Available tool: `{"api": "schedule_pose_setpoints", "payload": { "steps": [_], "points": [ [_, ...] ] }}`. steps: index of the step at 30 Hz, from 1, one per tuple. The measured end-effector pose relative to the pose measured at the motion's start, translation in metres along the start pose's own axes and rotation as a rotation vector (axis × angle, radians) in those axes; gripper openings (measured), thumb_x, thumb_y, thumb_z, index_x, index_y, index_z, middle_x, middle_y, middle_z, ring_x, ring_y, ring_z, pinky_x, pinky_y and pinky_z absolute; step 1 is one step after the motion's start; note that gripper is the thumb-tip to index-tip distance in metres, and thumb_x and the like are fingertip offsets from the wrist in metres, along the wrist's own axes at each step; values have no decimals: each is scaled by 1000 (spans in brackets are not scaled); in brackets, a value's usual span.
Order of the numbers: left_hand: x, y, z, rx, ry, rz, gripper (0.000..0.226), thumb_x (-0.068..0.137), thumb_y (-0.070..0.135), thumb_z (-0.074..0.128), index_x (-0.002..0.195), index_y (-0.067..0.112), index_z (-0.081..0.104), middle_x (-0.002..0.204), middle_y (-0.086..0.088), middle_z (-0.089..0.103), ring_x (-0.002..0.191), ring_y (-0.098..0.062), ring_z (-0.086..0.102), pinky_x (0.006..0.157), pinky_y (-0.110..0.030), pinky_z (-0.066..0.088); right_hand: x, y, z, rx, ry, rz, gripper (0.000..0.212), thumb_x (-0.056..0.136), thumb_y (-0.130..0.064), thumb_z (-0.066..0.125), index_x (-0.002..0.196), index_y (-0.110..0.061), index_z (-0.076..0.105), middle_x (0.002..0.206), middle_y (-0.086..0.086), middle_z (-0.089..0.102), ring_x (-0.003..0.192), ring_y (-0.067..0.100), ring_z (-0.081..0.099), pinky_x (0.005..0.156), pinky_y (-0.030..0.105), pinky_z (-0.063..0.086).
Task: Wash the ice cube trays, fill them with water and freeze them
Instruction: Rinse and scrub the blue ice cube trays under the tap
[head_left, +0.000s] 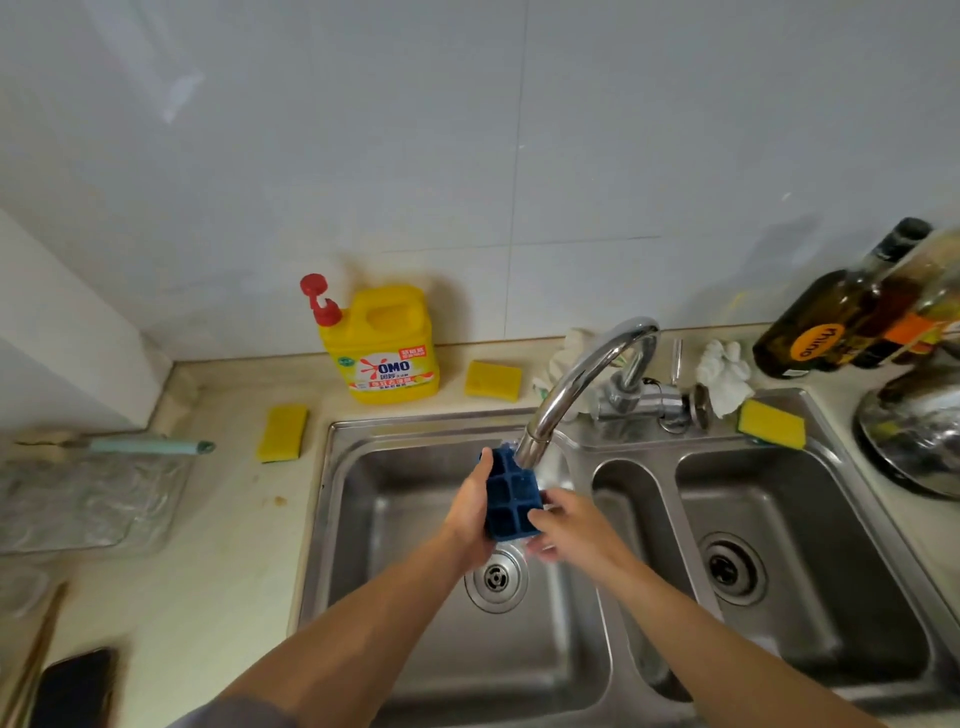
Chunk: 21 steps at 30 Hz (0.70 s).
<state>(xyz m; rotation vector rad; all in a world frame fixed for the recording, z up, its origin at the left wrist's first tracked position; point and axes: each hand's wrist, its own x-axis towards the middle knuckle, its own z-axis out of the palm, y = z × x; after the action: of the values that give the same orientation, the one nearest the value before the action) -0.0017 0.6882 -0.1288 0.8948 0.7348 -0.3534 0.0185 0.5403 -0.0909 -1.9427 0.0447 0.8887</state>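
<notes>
At frame centre, both forearms (363, 623) extend up from the lower edge over the left sink basin (415, 649). The left hand (470, 512) grips the left edge of the blue ice cube tray (511, 493), held upright beneath the faucet spout (582, 384). The right hand (569, 525) grips its lower right corner.

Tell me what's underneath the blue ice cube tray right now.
The left sink basin and its round drain lie below the blue ice cube tray. The left hand and right hand holding it hide part of the basin floor.
</notes>
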Motion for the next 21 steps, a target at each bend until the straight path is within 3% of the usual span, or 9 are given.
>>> {"api": "schedule_pose_setpoints", "payload": {
  "steps": [3, 6, 8, 12, 16, 21],
  "points": [
    [7, 8, -6, 28, 34, 2, 45, 103, 41, 46, 130, 9, 61, 120, -17, 70, 113, -34, 65, 101, -49, 52, 7, -9, -10, 20, 121, -33, 20, 99, -8, 54, 111, -13, 69, 97, 14, 75, 81, 26, 75, 83, 42, 63],
    [10, 10, -9, 41, 32, -15, 38, 100, 21, 46, 131, 3, 58, 117, -19, 68, 105, -33, 67, 80, -40, 58, 13, -13, -18, 30, 200, -64, 17, 98, -12, 59, 106, -12, 74, 91, 14, 76, 71, 20, 68, 75, 39, 60],
    [11, 9, -7, 33, 40, -32, 36, 99, 13, 44, 131, 1, 56, 119, -22, 66, 105, -35, 66, 78, -40, 57, 14, -13, -20, -38, 201, -91, 19, 96, -17, 61, 107, -13, 76, 88, 10, 76, 73, 21, 69, 73, 36, 59],
    [16, 5, -5, 62, 38, -58, 34, 100, 8, 40, 131, 1, 53, 122, -25, 65, 110, -36, 65, 83, -43, 57, 13, -11, -23, -188, 203, -164, 18, 94, -22, 62, 99, -13, 77, 81, 10, 74, 82, 31, 69, 77, 45, 56],
    [19, 0, -5, 131, -7, -66, 33, 101, 6, 39, 129, 5, 57, 124, -23, 67, 115, -35, 65, 100, -49, 53, 11, -11, -27, -193, 211, -181, 18, 93, -23, 62, 93, -9, 74, 80, 11, 71, 83, 33, 67, 76, 46, 55],
    [22, -3, -5, 174, -11, -47, 30, 100, 6, 43, 123, 7, 62, 110, -19, 72, 101, -30, 68, 94, -47, 55, 7, -10, -31, -161, 220, -174, 17, 95, -23, 62, 94, -15, 77, 80, 3, 74, 81, 25, 70, 78, 47, 57]
  ]
}}
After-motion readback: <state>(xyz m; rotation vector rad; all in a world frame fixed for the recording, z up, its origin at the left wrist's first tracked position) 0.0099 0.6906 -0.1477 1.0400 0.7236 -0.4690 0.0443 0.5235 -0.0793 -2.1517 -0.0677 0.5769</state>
